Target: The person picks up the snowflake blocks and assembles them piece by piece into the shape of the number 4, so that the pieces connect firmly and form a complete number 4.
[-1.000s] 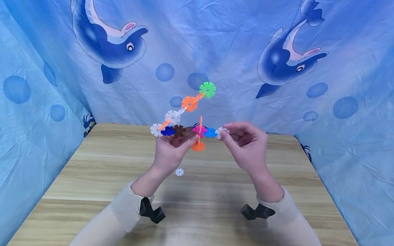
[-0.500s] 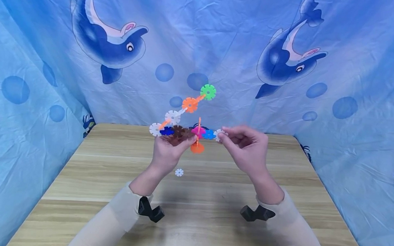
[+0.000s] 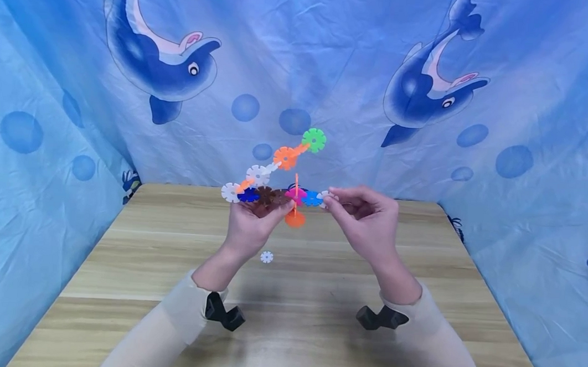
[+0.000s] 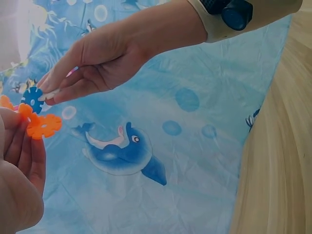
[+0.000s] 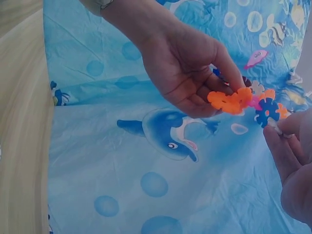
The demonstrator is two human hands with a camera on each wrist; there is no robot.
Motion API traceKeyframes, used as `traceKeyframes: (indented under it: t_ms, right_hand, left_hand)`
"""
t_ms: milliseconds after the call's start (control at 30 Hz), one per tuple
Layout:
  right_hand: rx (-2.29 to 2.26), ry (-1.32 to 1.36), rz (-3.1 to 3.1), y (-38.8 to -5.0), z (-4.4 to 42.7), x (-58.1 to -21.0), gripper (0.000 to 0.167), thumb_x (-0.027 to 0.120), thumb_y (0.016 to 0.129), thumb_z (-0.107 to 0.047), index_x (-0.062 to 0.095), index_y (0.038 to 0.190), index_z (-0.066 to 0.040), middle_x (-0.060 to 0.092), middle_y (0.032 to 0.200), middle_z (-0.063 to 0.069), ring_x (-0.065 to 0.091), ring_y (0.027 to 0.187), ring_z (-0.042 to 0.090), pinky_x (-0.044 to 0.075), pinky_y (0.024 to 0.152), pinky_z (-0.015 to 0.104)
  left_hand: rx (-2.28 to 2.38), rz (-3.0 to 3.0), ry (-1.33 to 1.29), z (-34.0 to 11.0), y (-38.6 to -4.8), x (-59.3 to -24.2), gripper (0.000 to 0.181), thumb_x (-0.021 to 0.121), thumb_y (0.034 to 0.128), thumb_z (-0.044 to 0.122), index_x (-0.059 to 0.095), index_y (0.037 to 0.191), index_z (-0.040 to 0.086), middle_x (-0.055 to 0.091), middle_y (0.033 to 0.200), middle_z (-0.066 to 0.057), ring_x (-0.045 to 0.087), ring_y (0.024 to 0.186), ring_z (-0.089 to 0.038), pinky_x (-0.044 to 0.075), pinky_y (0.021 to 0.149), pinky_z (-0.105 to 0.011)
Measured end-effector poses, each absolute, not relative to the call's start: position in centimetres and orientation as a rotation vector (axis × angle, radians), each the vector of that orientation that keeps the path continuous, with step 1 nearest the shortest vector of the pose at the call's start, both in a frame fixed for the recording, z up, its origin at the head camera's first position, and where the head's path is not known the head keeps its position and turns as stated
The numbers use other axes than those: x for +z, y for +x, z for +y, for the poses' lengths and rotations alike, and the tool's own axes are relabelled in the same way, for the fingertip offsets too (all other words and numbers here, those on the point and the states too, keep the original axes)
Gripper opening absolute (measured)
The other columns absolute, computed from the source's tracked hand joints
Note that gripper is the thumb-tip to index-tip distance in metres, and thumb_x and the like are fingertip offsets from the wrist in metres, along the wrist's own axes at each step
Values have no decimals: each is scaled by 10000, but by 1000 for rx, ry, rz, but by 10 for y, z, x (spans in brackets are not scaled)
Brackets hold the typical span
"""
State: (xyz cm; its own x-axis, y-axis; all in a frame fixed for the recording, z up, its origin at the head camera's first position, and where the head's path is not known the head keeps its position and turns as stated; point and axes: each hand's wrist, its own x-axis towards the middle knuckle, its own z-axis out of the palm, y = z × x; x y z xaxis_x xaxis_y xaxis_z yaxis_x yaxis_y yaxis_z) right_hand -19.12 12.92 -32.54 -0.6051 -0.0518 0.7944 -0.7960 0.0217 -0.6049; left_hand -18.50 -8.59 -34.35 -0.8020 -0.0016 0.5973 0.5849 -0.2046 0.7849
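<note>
My left hand point(image 3: 249, 228) grips a chain of notched plastic snowflake discs, held above the table. Its lower row runs from a white end disc point(image 3: 231, 192) through dark blue and brown discs point(image 3: 264, 196) to a pink disc point(image 3: 295, 197) and a blue disc point(image 3: 313, 198). A diagonal branch rises to a green disc point(image 3: 314, 141); an orange disc point(image 3: 295, 219) hangs below the pink one. My right hand point(image 3: 372, 221) pinches a white snowflake disc point(image 5: 274, 126) against the blue disc's edge. Fingers partly hide it, so how deeply the notches mesh cannot be seen.
A loose white disc point(image 3: 267, 257) lies on the wooden table point(image 3: 286, 338), nearer to me than the hands. Blue cloth printed with dolphins point(image 3: 300, 67) encloses the back and both sides. Black wrist mounts point(image 3: 224, 312) sit on both sleeves.
The right hand and its white disc have shifted slightly left, closer to the blue disc. The branch's green end has dipped a little down and right. The left hand keeps its grip.
</note>
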Motion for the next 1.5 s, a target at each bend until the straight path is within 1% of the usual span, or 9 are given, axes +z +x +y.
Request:
traceKeyframes:
  t_ms: [100, 267, 500, 633, 767, 933, 1133, 1300, 1500]
  right_hand:
    - [1653, 859, -1694, -196, 129, -327, 267, 823, 939, -113, 770, 1052, 123, 830, 925, -30, 752, 706, 18, 532, 501, 147]
    - [1798, 782, -1681, -215, 128, -340, 263, 623, 1032, -42, 704, 1107, 197, 809, 995, -98, 704, 761, 10, 608, 655, 143]
    - [1798, 587, -2030, -255, 120, -376, 228, 625, 959, 90, 794, 1095, 24, 776, 979, -24, 448, 578, 84, 396, 507, 168]
    - [1670, 538, -2282, -272, 112, -396, 65, 738, 960, -71, 772, 974, -18, 703, 812, 121, 486, 570, 154, 435, 511, 224]
    - [1482, 609, -2473, -285, 103, -415, 166, 778, 969, -213, 766, 967, -47, 698, 754, 129, 614, 623, 200, 539, 556, 284]
    - [1415, 738, -2573, -291, 88, -436, 358, 790, 936, -158, 725, 1280, -78, 768, 1022, 111, 701, 862, 201, 627, 753, 317]
    - [1250, 876, -2686, -287, 65, -464, 131, 729, 963, -132, 697, 1050, -39, 683, 819, 88, 600, 679, 175, 524, 613, 254]
    - [1106, 997, -2791, -282, 49, -486, 367, 738, 938, -123, 645, 1291, -84, 735, 1117, 69, 678, 942, 184, 613, 815, 280]
    - [795, 1097, -2933, -276, 35, -494, 203, 708, 948, -112, 659, 1145, -115, 665, 1012, 22, 571, 945, 182, 552, 885, 333]
  left_hand:
    - [-2052, -1661, -673, -86, -185, -343, 466, 751, 867, -145, 677, 1126, 235, 790, 1002, 102, 788, 935, -87, 672, 832, -257]
    - [-2045, -1620, -679, -86, -184, -342, 487, 738, 863, -166, 677, 1125, 240, 797, 1003, 103, 796, 932, -85, 672, 855, -272]
    - [-2055, -1578, -729, -85, -182, -341, 507, 734, 865, -168, 673, 1158, 241, 796, 1012, 89, 794, 933, -87, 673, 846, -271]
    - [-2052, -1574, -750, -84, -183, -341, 516, 735, 863, -168, 672, 1170, 242, 793, 1018, 83, 792, 940, -94, 676, 834, -273]
    - [-2078, -1576, -733, -83, -182, -343, 520, 728, 858, -181, 675, 1166, 234, 790, 1032, 79, 789, 956, -94, 674, 847, -270]
    - [-2112, -1552, -742, -82, -181, -345, 578, 714, 841, -213, 658, 1206, 232, 780, 1068, 71, 788, 985, -101, 671, 882, -285]
    - [-2141, -1540, -741, -82, -183, -347, 566, 685, 840, -231, 681, 1170, 229, 794, 1053, 83, 791, 976, -90, 667, 890, -274]
    - [-2146, -1580, -722, -81, -184, -348, 555, 693, 854, -206, 682, 1178, 244, 794, 1045, 89, 788, 956, -81, 668, 872, -260]
    - [-2195, -1534, -736, -78, -185, -349, 601, 706, 844, -204, 650, 1249, 236, 776, 1073, 45, 783, 947, -102, 672, 885, -291]
